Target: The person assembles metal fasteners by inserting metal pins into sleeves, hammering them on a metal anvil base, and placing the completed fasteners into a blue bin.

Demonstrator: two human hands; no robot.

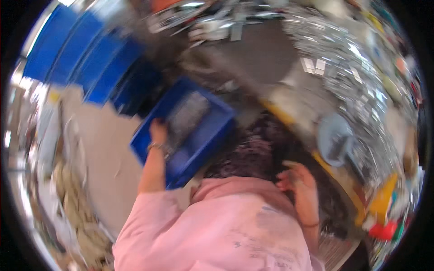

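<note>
My left hand [158, 131], with a bracelet at the wrist, is over a blue plastic bin [205, 153], close to its left wall. Its fingers are smeared by motion, so whether they grip the wall or something inside is unclear. Small greyish, shiny pieces [192, 110] lie in the far part of this bin. On the right, my right hand [298, 178] hangs beside my body near the table edge. Its fingers are loosely bent and apart, with nothing visible in them.
Several blue bins [86, 49] stand in a row at the far left. A large heap of shiny metal pieces [334, 58] covers the table's right side. Near its yellow edge [280, 113] sits a light blue bowl-like container [333, 137]. Tan sacks [74, 203] lie at the left.
</note>
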